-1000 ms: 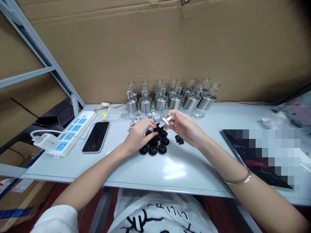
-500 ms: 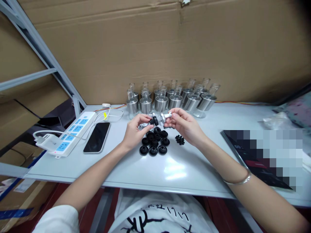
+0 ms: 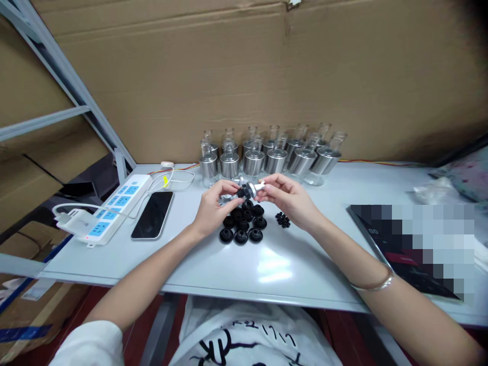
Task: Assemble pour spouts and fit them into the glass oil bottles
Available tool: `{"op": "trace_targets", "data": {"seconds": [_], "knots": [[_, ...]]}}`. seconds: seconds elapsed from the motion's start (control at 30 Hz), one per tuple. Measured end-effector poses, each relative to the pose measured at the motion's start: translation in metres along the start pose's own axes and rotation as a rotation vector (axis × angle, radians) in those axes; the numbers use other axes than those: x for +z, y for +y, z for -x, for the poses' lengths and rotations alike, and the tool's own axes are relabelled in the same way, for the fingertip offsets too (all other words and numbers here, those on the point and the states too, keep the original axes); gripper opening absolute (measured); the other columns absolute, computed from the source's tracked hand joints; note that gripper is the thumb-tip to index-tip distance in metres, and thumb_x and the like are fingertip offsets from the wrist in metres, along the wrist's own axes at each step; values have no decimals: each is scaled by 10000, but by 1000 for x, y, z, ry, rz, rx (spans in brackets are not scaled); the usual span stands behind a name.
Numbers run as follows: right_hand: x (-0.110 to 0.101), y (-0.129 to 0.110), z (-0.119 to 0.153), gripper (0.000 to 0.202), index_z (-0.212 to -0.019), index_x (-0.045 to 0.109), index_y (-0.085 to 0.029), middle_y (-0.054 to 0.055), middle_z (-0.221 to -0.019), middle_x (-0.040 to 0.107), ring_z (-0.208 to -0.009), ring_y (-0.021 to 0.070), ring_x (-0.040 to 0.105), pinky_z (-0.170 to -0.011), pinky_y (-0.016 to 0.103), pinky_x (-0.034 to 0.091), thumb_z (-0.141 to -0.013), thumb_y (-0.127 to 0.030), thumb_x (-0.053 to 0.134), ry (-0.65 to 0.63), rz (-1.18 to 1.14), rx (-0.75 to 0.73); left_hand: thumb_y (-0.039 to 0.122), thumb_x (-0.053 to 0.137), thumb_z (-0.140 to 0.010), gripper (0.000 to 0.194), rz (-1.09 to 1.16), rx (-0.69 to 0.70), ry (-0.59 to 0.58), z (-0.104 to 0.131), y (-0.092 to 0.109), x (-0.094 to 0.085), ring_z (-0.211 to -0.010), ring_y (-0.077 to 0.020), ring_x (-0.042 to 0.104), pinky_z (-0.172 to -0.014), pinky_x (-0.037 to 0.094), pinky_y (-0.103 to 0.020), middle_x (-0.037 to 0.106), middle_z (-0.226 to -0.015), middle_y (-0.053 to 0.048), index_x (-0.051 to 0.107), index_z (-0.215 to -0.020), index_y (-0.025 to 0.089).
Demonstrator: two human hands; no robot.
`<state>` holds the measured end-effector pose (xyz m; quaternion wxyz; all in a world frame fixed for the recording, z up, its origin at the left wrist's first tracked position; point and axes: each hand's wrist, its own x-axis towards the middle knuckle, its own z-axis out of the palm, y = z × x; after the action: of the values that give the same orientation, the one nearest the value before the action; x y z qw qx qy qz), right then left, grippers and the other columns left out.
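Stopper (image 3: 246,191) black, metal fitting (image 3: 260,186) silvery

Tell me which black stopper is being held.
The stopper in the left hand, against the silver piece; the other stoppers sit on the table.

1. Fitting (image 3: 259,187), centre: silvery, metallic, smooth.
2. Caps (image 3: 241,236), 6 o'clock: black, slight sheen.
3. Bottles (image 3: 338,142), 12 to 1 o'clock: clear glass, brushed-metal sleeves (image 3: 276,162).
4. Tabletop (image 3: 305,277): smooth, glossy.
5. Panel (image 3: 171,76), 12 o'clock: matt cardboard.
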<state>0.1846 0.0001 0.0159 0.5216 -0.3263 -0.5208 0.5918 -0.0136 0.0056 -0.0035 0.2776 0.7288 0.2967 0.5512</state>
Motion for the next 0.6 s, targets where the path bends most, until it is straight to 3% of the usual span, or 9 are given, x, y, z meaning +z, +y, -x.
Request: {"op": "trace_targets", "data": {"seconds": [0.17,0.33,0.6], "knots": [[-2,4,-1,297,-775,619,-193,-7,-660,701,-627,137,661,-671,301,523,-646,-378,812,33,52,-9,148,677,-800,191,-48,52,-23,0,1,-1,-883,-148,626,-821,527,-284,655,-983,-54,647,-987,175],[2,2,1,311,-732,593,-191,-10,-615,697,-581,139,659,-627,293,520,-628,-380,817,59,101,-31,156,701,-799,163,-135,170,-43,-1,1,-2,-912,-158,633,-829,517,-287,672,-945,-59,677,-960,168],[7,-1,3,311,-702,574,-190,-3,-590,696,-566,143,661,-620,284,515,-621,-371,813,103,171,-65,144,725,-777,152,-181,209,-7,0,-1,-2,-893,-152,651,-837,524,-290,678,-927,-62,684,-922,157]]}}
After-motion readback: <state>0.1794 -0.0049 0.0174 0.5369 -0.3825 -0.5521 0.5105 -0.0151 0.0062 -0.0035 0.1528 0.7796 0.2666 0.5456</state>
